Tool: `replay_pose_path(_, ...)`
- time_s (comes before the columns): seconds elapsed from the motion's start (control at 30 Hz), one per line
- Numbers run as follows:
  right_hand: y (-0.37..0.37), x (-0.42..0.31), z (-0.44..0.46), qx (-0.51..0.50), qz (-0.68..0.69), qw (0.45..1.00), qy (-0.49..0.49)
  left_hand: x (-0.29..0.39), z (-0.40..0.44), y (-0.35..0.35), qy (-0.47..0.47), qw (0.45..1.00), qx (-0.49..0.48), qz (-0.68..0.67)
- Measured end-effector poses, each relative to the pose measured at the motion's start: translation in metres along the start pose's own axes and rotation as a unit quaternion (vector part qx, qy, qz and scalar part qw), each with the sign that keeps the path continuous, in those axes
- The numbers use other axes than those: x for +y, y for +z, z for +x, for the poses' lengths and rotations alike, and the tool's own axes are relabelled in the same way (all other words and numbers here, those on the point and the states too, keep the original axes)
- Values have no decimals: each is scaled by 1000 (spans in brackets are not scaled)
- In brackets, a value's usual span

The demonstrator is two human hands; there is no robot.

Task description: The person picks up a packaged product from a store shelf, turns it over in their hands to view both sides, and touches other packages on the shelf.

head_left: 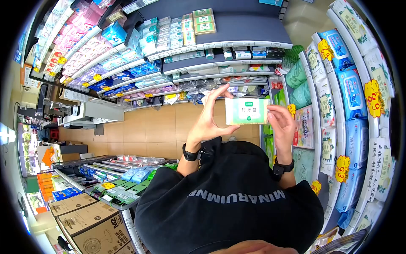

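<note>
Green-and-white packet might drop if the right hand, pinching its right edge, slackens, since the left hand is spread wide.

- A small rectangular packet, white at the middle with pale green and yellowish borders, faced the camera with its long side across.
- Its front bore a green label toward 12 o'clock, black characters at the centre and a round green mark toward 6 o'clock.
- Held aloft toward 2 o'clock from the view's centre, it was pinched at its 3 o'clock edge by the right hand.
</note>
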State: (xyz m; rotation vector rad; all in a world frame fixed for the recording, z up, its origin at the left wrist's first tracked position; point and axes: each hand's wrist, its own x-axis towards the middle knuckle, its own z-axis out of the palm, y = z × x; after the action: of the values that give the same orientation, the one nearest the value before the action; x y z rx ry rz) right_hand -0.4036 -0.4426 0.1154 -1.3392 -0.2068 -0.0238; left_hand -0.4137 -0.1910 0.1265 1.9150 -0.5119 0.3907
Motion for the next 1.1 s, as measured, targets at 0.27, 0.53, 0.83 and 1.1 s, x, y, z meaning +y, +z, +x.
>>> replay_pose_path(0.27,4,8,-2,-107,-63,988,91,10,2,26,10,980,0,-201)
replay_pose_path(0.53,5,0,-10,-140,-36,983,116,24,9,34,34,999,-40,3)
replay_pose_path(0.83,3,3,-13,-92,17,993,72,20,12,41,24,994,-85,59)
replay_pose_path(1.1,-6,9,-7,2,21,997,81,8,8,27,-37,990,-45,131)
